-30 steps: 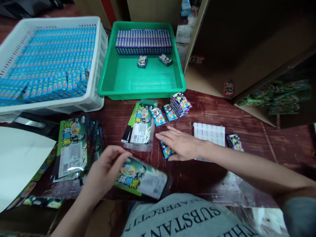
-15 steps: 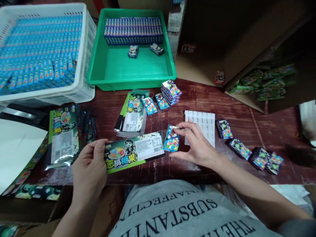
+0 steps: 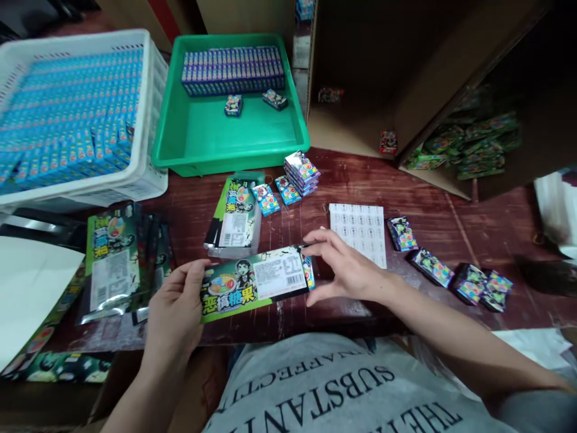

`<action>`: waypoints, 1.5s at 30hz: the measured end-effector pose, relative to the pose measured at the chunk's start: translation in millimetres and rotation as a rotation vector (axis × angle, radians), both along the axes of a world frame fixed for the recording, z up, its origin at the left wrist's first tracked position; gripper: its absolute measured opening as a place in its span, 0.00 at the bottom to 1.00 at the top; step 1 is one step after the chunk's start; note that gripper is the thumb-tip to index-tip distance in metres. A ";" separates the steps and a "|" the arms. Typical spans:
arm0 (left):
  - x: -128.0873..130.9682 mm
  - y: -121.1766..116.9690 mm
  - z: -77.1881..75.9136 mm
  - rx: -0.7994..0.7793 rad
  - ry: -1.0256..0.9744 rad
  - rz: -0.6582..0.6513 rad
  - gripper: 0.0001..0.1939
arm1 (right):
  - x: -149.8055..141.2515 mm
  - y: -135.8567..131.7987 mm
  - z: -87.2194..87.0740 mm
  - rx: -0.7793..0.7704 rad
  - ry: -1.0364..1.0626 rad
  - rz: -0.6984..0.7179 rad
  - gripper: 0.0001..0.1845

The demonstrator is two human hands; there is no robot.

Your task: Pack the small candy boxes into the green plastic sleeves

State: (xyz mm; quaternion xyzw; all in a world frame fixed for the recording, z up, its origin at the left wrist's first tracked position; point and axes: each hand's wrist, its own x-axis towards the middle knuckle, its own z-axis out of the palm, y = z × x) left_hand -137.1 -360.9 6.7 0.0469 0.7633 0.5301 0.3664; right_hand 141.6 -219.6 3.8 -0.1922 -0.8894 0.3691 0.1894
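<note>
My left hand [image 3: 178,300] pinches the left end of a printed candy bag [image 3: 238,294], black and green with a white barcode label. A small blue candy box [image 3: 308,272] sits at the bag's right end, mostly hidden by it; only a narrow strip shows. My right hand [image 3: 342,267] grips the box's end, fingers at the upper edge and thumb at the lower. Just behind the bag lie more flat candy bags [image 3: 234,219] and two blue candy boxes [image 3: 265,199]. A sticker sheet [image 3: 358,231] is beside my right hand.
A white crate [image 3: 155,114] packed with blue boxes and a green tray [image 3: 300,135] with purple boxes stand at the back. Stacked boxes [image 3: 302,171] sit before the tray. Dark boxes [image 3: 430,267] lie right; more bags [image 3: 112,258] left. Open cartons [image 3: 347,129] fill the back right.
The blue box and the bag's right end have come together, so the bag now covers most of the box. My right hand has moved slightly left, relative to the sticker sheet.
</note>
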 end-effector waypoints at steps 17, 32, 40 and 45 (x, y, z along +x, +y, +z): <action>-23.1 20.4 5.9 -0.108 -0.194 0.209 0.06 | -75.6 224.9 26.2 0.308 -0.458 0.323 0.46; -10.7 53.2 -14.0 0.030 -0.044 0.040 0.17 | -21.8 97.6 40.8 -0.017 -0.297 0.343 0.31; 6.7 76.0 0.1 -0.025 -0.040 0.063 0.12 | -4.9 78.9 15.0 0.064 -0.059 -0.048 0.35; 0.3 84.1 -8.6 -0.157 -0.123 0.023 0.11 | 6.8 100.4 0.2 0.117 -0.067 -0.047 0.39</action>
